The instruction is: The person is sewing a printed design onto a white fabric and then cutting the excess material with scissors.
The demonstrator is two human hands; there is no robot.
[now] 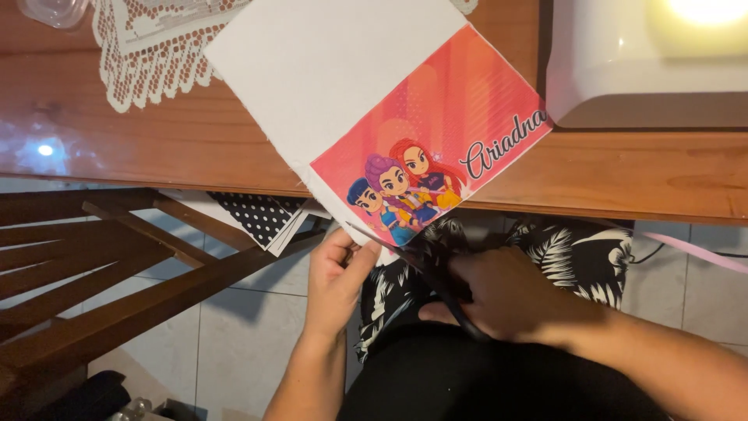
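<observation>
White fabric sheet (343, 78) with one pink-and-orange printed panel (432, 132) hangs off the edge of the glossy wooden table (195, 140), so its lower corner is free in the air where I can work it. My left hand (336, 277) pinches that corner between thumb and fingers, keeping it taut. My right hand (506, 300) is closed around one pair of dark scissors (436, 284), blades at the panel's lower edge. I count three cartoon figures (397, 191) on the print. One lace doily (156, 47) lies top left, one white sewing machine (647, 62) top right, one wooden chair (93, 265) at left.
</observation>
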